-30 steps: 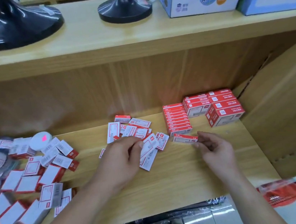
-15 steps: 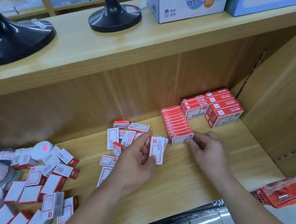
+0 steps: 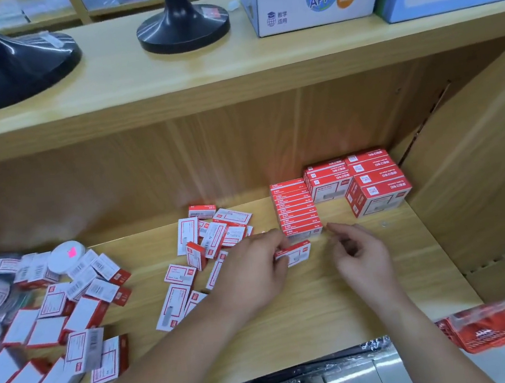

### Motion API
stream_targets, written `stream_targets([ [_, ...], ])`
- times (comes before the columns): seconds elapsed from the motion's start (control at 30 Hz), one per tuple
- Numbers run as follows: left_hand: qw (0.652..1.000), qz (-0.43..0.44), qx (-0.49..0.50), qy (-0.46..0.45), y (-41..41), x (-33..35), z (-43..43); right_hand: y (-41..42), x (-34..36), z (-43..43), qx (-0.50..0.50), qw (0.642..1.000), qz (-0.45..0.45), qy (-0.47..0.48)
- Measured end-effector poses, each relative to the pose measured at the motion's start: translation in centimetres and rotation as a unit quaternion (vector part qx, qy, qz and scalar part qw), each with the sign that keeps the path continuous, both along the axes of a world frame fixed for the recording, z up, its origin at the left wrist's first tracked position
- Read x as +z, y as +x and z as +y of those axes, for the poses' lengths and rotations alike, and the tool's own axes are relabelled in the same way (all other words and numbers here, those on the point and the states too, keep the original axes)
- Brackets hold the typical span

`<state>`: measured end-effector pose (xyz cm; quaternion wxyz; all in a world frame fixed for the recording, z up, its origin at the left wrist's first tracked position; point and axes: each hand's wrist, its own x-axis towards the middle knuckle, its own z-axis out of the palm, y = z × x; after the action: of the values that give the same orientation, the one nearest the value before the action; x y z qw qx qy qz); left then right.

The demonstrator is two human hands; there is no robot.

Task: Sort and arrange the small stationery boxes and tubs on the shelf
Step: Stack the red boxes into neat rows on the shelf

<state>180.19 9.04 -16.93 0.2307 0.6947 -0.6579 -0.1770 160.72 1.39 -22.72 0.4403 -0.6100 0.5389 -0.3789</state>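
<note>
While the left hand [image 3: 252, 275] pinches 1 small red-and-white box [image 3: 294, 251] between thumb and fingertips, just in front of the red row [image 3: 296, 208], the right hand [image 3: 359, 254] hovers front-right of that row, fingers loosely curled, forefinger out, holding nothing. The box is tilted, not square to the row. Risk 1: a light pinch on a slick carton, so it may slip in a hand-to-hand pass and drop to the shelf board [image 3: 324, 310] in front of the row. Risk 2: pushed in crooked, it could shunt the row's front box and skew the whole line toward the larger cartons [image 3: 372, 182] touching the row on its right. Risk 3: the left forearm lies over the loose pile [image 3: 215, 238] left of the row; a careless pull-back may scatter it. The far-left heap [image 3: 68, 312] and round tubs [image 3: 67, 256] lie unsorted, well apart from the row.
</note>
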Motion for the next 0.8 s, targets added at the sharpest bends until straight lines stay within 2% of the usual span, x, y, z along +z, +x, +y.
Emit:
stream_targets([
  [0.13, 0.999, 0.021, 0.003, -0.030, -1.5, -1.2, -1.4, -0.6, -0.1, 0.8, 0.053, 0.998, -0.020, -0.024],
  [0.23, 0.995, 0.053, 0.029, -0.086, -1.1, -1.3, -0.7, 0.0, -0.7, 1.2, 0.046, 0.995, 0.053, -0.075],
  [0.3, 0.993, 0.001, 0.061, -0.097, 0.2, -1.4, 0.3, 0.4, -0.9, 1.0, 0.023, 0.991, 0.095, -0.086],
  [0.4, 0.991, -0.083, 0.099, -0.047, 2.7, -2.1, 1.6, 0.7, -1.5, 0.8, 0.013, 0.986, 0.135, -0.100],
  [0.57, 0.985, -0.158, 0.071, -0.013, 2.3, -2.6, 1.5, 1.1, -1.8, 0.7, -0.014, 0.981, 0.145, -0.129],
  [0.73, 0.981, -0.169, 0.093, -0.019, 1.8, -2.9, 1.2, 1.2, -1.5, 0.7, -0.007, 0.979, 0.160, -0.130],
  [0.8, 0.985, -0.145, 0.090, -0.022, 1.7, -2.7, 1.5, 1.1, -1.5, 0.8, -0.004, 0.976, 0.174, -0.133],
])
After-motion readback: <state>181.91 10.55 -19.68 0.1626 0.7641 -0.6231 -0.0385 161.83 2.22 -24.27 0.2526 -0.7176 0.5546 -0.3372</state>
